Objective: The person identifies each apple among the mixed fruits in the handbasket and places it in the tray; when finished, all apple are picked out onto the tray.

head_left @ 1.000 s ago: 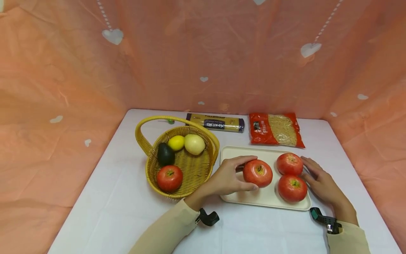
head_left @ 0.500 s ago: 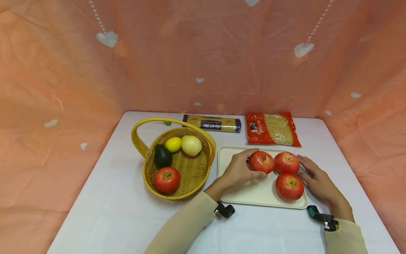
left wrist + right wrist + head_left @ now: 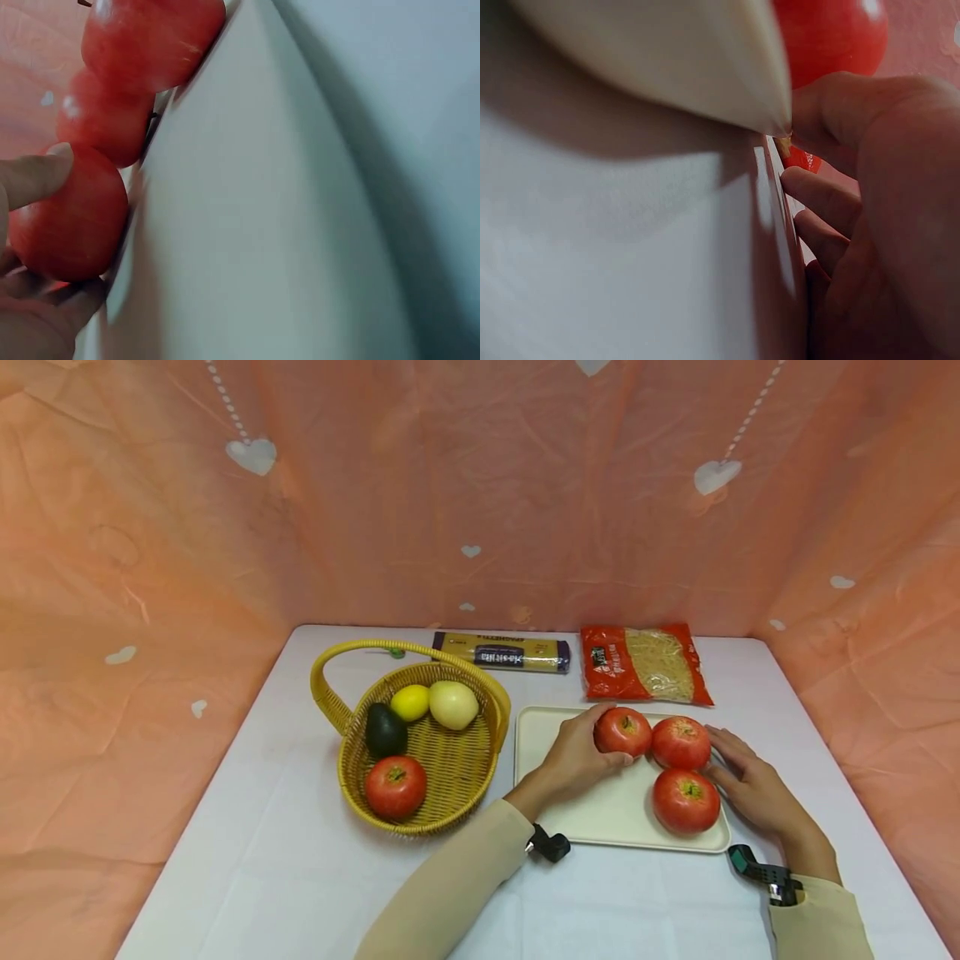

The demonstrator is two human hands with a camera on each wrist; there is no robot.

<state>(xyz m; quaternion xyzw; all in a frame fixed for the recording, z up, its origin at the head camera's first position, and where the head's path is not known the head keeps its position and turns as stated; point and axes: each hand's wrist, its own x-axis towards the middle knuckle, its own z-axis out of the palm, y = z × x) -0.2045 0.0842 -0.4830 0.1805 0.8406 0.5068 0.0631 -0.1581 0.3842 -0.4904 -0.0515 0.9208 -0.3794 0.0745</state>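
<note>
My left hand (image 3: 581, 756) grips a red apple (image 3: 623, 732) at the back of the cream tray (image 3: 585, 818). In the left wrist view its thumb lies on the apple (image 3: 75, 217) and fingers curve around the far side; the apple is low against the tray. Right of it on the tray sit two more red apples, one at the back (image 3: 681, 742) and one in front (image 3: 686, 802), touching or nearly so. My right hand (image 3: 757, 789) rests by the tray's right edge, fingers loosely extended; the right wrist view shows its thumb (image 3: 829, 105) against the tray's rim.
Left of the tray stands a yellow wicker basket (image 3: 450, 789) with a raised handle, holding a red apple (image 3: 395, 787), an avocado (image 3: 386, 731), a lemon (image 3: 410, 702) and a pale round fruit (image 3: 453, 705). Behind lie a spaghetti pack (image 3: 502, 652) and a red pasta bag (image 3: 647, 664).
My left hand has carried its apple back and slightly right, down beside the back apple on the tray. My right hand has stayed by the tray's right edge.
</note>
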